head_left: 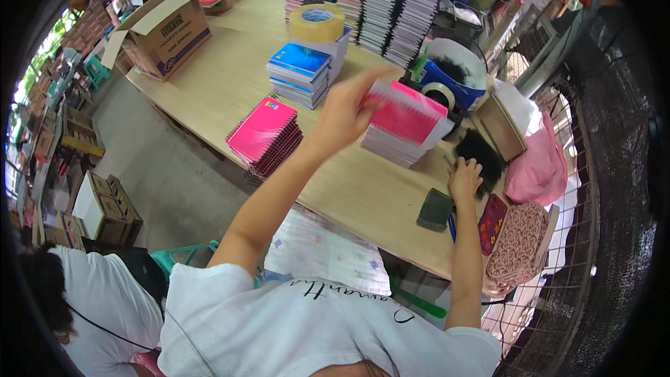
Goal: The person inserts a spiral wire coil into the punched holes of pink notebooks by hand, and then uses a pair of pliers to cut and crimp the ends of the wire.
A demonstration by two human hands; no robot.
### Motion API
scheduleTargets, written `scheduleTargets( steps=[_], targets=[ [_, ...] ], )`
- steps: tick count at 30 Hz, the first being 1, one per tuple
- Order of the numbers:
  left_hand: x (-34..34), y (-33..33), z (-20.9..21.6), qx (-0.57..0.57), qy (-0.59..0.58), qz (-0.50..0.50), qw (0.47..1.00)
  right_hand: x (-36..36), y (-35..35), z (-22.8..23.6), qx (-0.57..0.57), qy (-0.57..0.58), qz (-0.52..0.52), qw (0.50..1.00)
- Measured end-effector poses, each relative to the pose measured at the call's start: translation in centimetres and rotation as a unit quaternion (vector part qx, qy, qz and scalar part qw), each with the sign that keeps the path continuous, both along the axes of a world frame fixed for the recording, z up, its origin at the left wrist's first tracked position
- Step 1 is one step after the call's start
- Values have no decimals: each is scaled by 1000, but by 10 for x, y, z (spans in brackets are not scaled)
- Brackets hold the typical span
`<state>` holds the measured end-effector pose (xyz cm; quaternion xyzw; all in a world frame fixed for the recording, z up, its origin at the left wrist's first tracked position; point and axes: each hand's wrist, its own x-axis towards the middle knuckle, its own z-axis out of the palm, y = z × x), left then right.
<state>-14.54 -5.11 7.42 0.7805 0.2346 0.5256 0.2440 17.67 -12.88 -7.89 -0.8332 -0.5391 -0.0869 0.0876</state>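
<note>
My left hand (347, 113) is raised over the table, its fingers closed on the edge of a pink-covered notebook (408, 106), blurred by motion. Beneath it stands a stack of unbound notebooks (392, 145) with white page edges. My right hand (466, 179) is at a heap of black spiral binding coils (480, 153), fingers curled down on the coils at its near-left side. Just left of that hand sits a dark green block (435, 210). Farther left, spiral-bound pink notebooks (264, 132) are piled near the table's edge.
Blue notebooks (299, 73) and a large tape roll (317, 23) stand mid-table; tall notebook stacks (382, 10) stand behind. A coil-filled bucket (457, 73), pink bag (537, 167) and patterned pouch (516, 241) line the right. An open carton (167, 35) is far left. Another person (105, 300) sits left.
</note>
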Motion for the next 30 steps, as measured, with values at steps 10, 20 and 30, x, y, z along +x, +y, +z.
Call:
scheduleTargets(
  steps=[10, 20, 30],
  targets=[
    [-47, -42, -171, -121, -11, 10, 993, -57, -40, 56, 163, 243, 246, 924],
    [-17, -53, -168, -179, -7, 13, 984, -132, -45, 32, 185, 381, 242, 873],
    [-8, -48, -171, -175, -16, 25, 984, -96, -41, 48, 92, 376, 288, 876]
  ],
)
